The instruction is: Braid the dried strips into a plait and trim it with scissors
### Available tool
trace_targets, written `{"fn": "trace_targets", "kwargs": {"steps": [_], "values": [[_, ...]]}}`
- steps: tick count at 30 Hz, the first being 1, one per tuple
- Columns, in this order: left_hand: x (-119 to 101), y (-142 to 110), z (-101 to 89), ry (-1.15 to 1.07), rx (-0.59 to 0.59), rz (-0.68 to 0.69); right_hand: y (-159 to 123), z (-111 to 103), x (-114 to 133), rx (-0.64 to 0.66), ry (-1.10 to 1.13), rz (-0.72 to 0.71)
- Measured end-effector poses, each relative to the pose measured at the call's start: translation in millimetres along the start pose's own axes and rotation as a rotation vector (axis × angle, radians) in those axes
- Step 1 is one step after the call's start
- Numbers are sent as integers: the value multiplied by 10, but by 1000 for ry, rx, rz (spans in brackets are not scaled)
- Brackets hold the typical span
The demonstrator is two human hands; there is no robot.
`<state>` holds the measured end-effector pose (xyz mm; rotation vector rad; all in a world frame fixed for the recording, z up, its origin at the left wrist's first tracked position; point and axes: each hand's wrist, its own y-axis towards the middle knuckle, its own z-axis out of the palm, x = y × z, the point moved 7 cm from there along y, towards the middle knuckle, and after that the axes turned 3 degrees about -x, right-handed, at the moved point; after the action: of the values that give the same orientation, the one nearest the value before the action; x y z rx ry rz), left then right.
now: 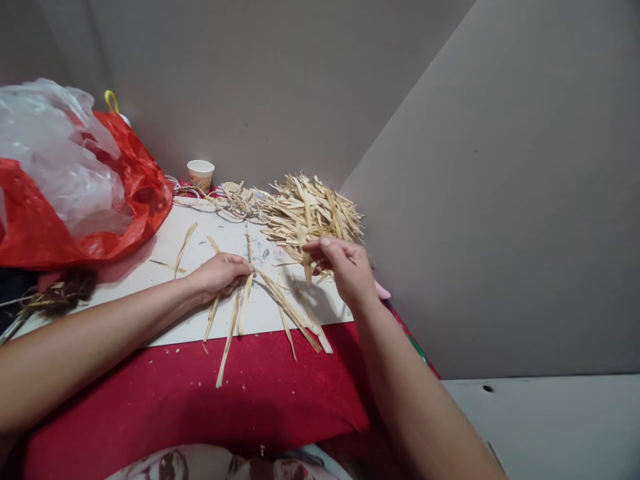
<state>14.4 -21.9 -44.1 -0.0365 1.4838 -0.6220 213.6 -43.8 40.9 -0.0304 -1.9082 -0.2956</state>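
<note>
My left hand (220, 275) lies on a white board (175, 313), its fingers closed and pressing down the crossing point of several long pale straw strips (265, 303) that fan out toward me. My right hand (345, 267) hovers just right of it, fingers pinched on a single short straw strip (306, 263) that hangs down. Behind my right hand a heap of cut straw strips (310, 210) lies against the wall.
A red plastic bag (125, 193) with clear plastic (55, 153) in it fills the left. A paper cup (201, 175) stands at the back by coiled cord (235, 197). Red cloth (250, 400) covers the table's near part. Grey walls close in behind and right.
</note>
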Motion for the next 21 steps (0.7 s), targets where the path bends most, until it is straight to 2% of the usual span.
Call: {"fn": "trace_targets", "kwargs": {"steps": [4,8,11,14,17,21], "values": [[0,-15,16,1,12,-16,-33,285,-149,101,38,54],[-14,-38,66,-5,89,-27,-39,558,-319,224,179,145],[-13,-33,79,-10,128,-42,-50,650,-442,254,240,212],[13,-8,67,-14,152,-57,-41,628,-558,220,221,219],[31,13,42,-18,157,-30,-20,566,-604,213,33,98],[46,17,-5,17,116,-9,-23,514,-498,184,-344,-207]]}}
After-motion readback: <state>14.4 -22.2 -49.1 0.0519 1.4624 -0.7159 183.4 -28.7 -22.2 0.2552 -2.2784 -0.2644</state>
